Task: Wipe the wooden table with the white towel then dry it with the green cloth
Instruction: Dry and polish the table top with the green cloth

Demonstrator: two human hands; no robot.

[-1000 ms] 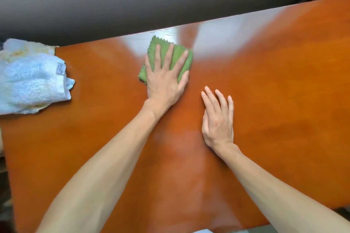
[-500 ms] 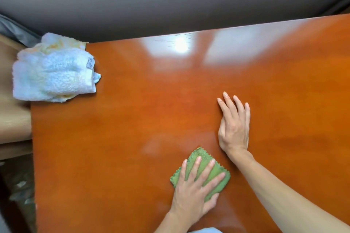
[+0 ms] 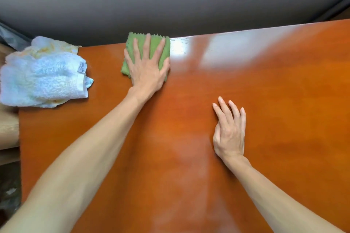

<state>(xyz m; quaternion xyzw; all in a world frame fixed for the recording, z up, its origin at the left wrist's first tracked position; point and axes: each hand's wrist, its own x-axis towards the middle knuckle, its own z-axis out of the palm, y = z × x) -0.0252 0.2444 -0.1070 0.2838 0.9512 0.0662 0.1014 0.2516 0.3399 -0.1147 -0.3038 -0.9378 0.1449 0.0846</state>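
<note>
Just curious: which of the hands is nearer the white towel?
Left. The left hand presses the green cloth just right of the white towel; the right hand rests farther right.

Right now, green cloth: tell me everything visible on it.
The green cloth is a small, thin-looking fabric square, seemingly folded, with zigzag-cut edges showing along its far side. It lies flat at the far edge of the wooden table, its far edge reaching or slightly overhanging that rim. The left hand presses on it with fingers spread straight, covering its middle. It sits right of the white towel, apart from it.
</note>
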